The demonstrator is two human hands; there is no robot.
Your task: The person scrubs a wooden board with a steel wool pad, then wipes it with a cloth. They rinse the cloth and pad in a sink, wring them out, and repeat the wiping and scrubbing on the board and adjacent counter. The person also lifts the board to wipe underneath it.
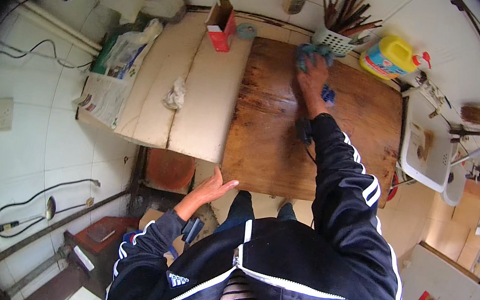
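Observation:
A large brown wooden board (pixel 268 145) lies on the counter in front of me. At its far edge my right hand (pixel 313 80) presses on a bluish-green cloth (pixel 311 54), its fingers over the cloth. A small dark blue item (pixel 328 94) rests on the board just right of my right wrist; what it is I cannot tell. My left hand (pixel 214 186) is at the board's near left corner, fingers spread, holding nothing. Whether its fingertips touch the board's edge is unclear.
A chopstick-filled perforated holder (pixel 335 42) and a yellow detergent jug (pixel 387 58) stand behind the board. Left are a red box (pixel 221 27), a roll of tape (pixel 246 31), crumpled white tissue (pixel 175 94) and plastic bags (pixel 132 49). A white sink (pixel 425 144) adjoins the right side.

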